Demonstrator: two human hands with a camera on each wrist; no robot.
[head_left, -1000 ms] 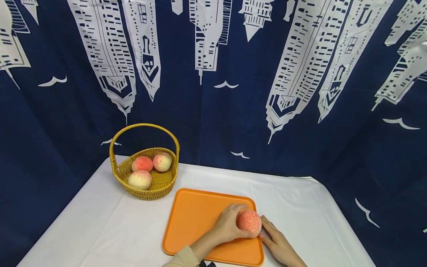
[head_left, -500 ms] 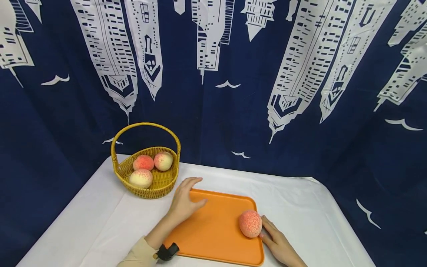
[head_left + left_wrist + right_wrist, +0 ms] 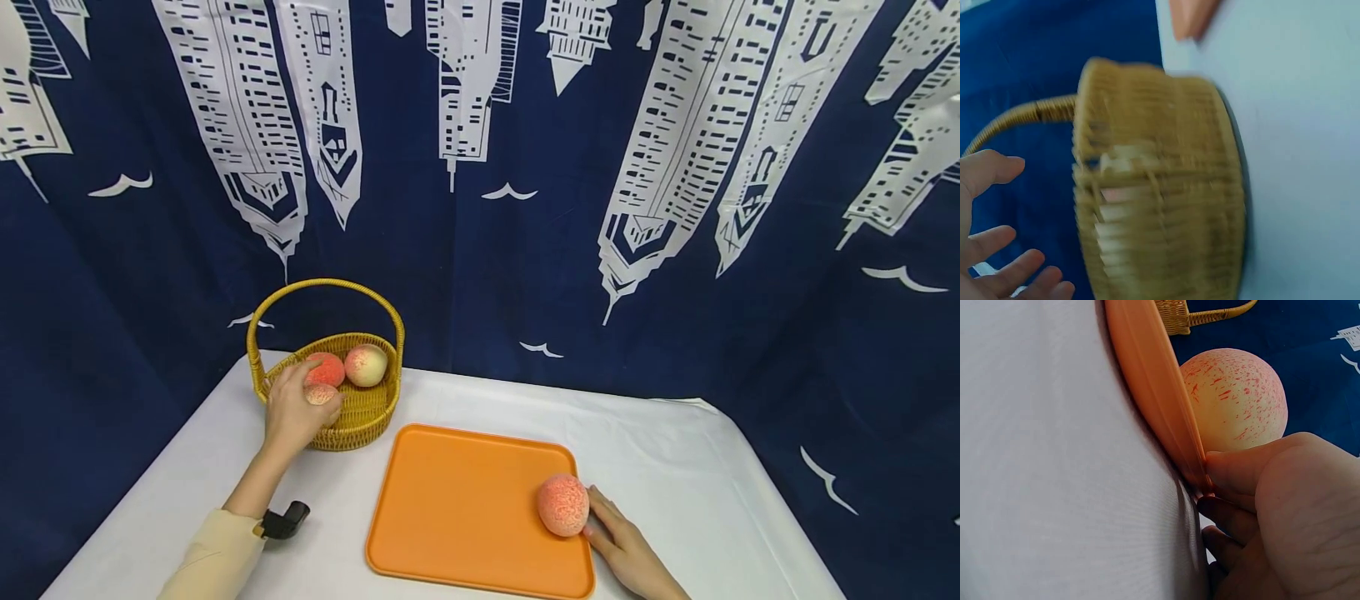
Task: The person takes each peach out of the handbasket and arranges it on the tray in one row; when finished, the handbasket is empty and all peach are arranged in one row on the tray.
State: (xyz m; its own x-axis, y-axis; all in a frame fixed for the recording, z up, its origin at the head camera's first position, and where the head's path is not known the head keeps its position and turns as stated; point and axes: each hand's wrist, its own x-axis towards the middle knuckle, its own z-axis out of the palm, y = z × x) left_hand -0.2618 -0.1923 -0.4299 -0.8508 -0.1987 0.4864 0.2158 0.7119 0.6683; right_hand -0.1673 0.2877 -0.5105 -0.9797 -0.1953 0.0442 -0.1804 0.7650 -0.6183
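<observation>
My left hand (image 3: 292,408) is over the left side of the wicker basket (image 3: 367,429), at the nearest peach (image 3: 321,394), which it partly covers. In the left wrist view the left hand's fingers (image 3: 997,234) are spread, with nothing between them, beside the basket's wall (image 3: 1166,187). My right hand (image 3: 622,542) pinches the right rim of the orange tray (image 3: 465,517), with the thumb (image 3: 1235,472) on the rim and other fingers below. A pink peach (image 3: 562,505) lies on the tray close to that hand.
In the basket are also a red peach (image 3: 327,371) and a pale peach (image 3: 365,365). The basket's tall handle (image 3: 322,282) arches above them. A white cloth (image 3: 675,467) covers the table, and a dark blue curtain (image 3: 450,275) hangs behind it.
My left hand has let go of the pink peach on the tray and moved left to the basket. The right hand stays at the tray's rim.
</observation>
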